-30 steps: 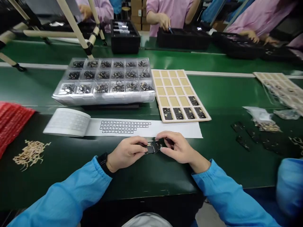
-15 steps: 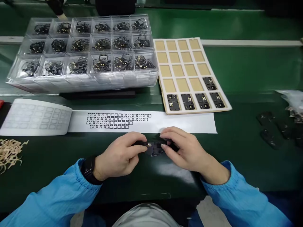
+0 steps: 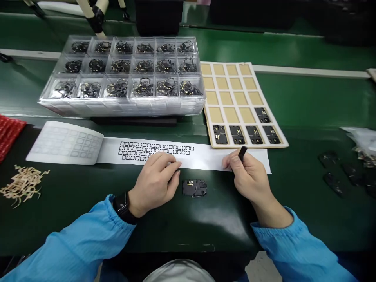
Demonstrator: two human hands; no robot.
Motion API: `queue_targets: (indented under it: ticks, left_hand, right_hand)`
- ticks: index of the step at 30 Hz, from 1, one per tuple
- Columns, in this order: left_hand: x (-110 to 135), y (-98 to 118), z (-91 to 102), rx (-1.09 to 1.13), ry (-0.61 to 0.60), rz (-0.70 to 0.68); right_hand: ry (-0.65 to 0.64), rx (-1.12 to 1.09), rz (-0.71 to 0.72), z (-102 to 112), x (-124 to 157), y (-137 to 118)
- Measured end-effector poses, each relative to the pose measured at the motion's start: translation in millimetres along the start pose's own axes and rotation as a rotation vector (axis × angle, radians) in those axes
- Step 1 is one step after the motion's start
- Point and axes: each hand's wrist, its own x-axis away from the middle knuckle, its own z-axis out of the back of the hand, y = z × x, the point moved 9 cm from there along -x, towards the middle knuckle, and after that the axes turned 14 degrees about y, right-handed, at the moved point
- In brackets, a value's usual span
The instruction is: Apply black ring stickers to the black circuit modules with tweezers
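Note:
My left hand (image 3: 157, 182) is closed, thumb against fingertips, over the front edge of a white strip (image 3: 202, 154) printed with rows of small black-framed stickers (image 3: 143, 149). What it holds, if anything, I cannot make out. My right hand (image 3: 249, 172) is closed around a slim black tool (image 3: 242, 152), whose blunt end sticks up past the thumb; the rest is hidden. Its fingertips are above the blank right part of the strip. Between my hands, a black electronic module (image 3: 194, 188) with gold contacts lies flat on the green table, touched by neither hand.
A clear compartment tray (image 3: 123, 103) of small black parts stands at the back left. To its right, a white-framed tray (image 3: 232, 100) holds several black modules. Tan scraps (image 3: 25, 184) and red wrap (image 3: 10, 135) lie left; dark pieces (image 3: 333, 184) and a plastic bag (image 3: 361, 137) right.
Both hands have let go of the black module, which stays on the table. My right hand has moved up and right with the black tool showing; my left has moved slightly up over the strip.

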Motion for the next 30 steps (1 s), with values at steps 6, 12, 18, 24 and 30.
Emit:
queue_targets:
  ticks: [6,12,18,24,30]
  left_hand:
    - [-6,-2,-26.4,-0.105,-0.083,-0.049]
    - [-11,4,-28.7,-0.149,-0.106,-0.091]
    - [-13,9,-26.2,-0.142,-0.124,-0.110]
    - [-15,15,-22.4,-0.118,-0.135,-0.093]
    - [-15,16,-23.0,-0.101,-0.132,-0.085]
  right_hand:
    - [0.076,-0.138,0.010,-14,-10,-6]
    - [0.052,-0.218,0.060,-35,-27,-31]
    - [-0.037,-0.299,-0.017,-62,-25,-22]
    - [-0.054,-0.174,-0.022,-53,-13,-13]
    - [-0.015,-0.046,0.051,-48,-11,-15]
